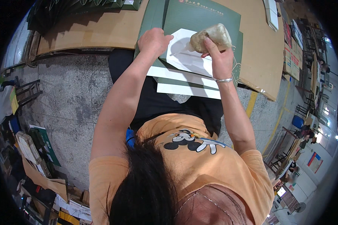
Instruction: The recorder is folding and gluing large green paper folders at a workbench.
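My right hand [219, 56] grips a worn, off-white block [214, 37] with rounded edges and brownish stains, thumb along its near side. The block is over the white folded paper flaps [187, 54] of a dark green printed paper piece [202, 18], which looks like a paper bag. My left hand [154, 40] rests at the left of these flaps on the green paper, fingers curled and thumb pointing right. Its fingertips are hidden, so I cannot make out what they hold. More green sheets with white edges [187, 88] stick out beneath, toward my lap.
The brown board tabletop [90, 35] spans the far side. Folded dark green pieces [71, 13] lie at its far left, and a white stack [271, 15] at the far right. Cartons [293, 56] stand beyond the right edge. Flat cardboard [32, 152] leans at the lower left.
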Demonstrator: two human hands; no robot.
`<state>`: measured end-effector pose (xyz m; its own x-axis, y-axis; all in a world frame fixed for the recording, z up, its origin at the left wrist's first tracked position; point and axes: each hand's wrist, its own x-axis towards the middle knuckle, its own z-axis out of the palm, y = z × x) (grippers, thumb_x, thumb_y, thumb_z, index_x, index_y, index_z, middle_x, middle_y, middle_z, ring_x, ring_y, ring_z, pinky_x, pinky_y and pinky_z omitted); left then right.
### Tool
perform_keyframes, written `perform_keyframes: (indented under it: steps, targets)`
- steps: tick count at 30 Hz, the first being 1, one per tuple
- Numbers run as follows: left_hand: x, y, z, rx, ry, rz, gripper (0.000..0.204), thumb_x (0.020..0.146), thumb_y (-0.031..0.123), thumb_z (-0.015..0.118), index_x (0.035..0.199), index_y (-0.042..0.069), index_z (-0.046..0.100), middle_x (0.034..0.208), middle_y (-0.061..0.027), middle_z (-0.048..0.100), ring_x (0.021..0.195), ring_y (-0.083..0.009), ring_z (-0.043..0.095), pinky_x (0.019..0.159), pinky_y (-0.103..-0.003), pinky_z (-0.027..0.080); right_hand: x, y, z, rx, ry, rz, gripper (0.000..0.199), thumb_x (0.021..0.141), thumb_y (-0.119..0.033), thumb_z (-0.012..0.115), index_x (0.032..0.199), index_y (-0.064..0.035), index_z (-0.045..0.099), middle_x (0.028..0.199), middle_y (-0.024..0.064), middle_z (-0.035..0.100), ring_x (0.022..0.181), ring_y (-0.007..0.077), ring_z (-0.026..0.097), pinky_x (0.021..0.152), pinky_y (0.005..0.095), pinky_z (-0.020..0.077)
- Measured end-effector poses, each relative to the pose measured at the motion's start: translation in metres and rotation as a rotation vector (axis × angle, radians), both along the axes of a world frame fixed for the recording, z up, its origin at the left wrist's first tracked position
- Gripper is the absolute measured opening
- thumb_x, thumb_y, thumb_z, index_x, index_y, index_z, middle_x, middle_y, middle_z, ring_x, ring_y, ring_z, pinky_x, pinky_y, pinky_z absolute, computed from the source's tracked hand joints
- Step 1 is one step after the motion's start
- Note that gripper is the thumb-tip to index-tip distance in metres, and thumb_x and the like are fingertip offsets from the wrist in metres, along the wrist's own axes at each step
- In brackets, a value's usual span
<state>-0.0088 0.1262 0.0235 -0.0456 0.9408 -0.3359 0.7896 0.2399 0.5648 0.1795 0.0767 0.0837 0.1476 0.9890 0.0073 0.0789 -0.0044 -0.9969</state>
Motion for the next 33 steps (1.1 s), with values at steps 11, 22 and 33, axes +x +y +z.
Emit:
perform_keyframes:
  steps: [11, 22, 33]
  targets:
    - [0.000, -0.002, 0.005, 0.002, 0.013, -0.004, 0.047, 0.079, 0.048, 0.067, 0.067, 0.003, 0.058, 0.075, -0.0145, 0.065, 0.074, -0.0324, 0.062, 0.068, -0.046, 0.048, -0.015, -0.002, -0.002, -0.123, -0.138, 0.088, 0.044, 0.081, -0.030, 0.075, 0.105, 0.0047, 0.060, 0.087, 0.0098, 0.067, 0.067, 0.0117, 0.063, 0.052, 0.0233, 0.0513]
    - [0.000, -0.005, 0.006, 0.058, 0.009, -0.019, 0.045, 0.081, 0.047, 0.066, 0.069, 0.004, 0.058, 0.077, -0.0156, 0.066, 0.076, -0.0349, 0.063, 0.067, -0.046, 0.048, -0.009, -0.003, 0.001, -0.152, -0.184, 0.163, 0.050, 0.080, -0.034, 0.075, 0.109, 0.0042, 0.059, 0.090, 0.0094, 0.067, 0.069, 0.0117, 0.064, 0.054, 0.0233, 0.0521]
    - [0.001, -0.005, 0.019, -0.028, 0.040, -0.045, 0.037, 0.082, 0.042, 0.065, 0.084, 0.005, 0.069, 0.086, -0.0154, 0.069, 0.088, -0.0340, 0.065, 0.077, -0.045, 0.051, -0.008, -0.006, 0.001, -0.161, -0.222, 0.157, 0.053, 0.080, -0.036, 0.075, 0.110, 0.0038, 0.058, 0.090, 0.0097, 0.067, 0.071, 0.0121, 0.064, 0.057, 0.0246, 0.0531]
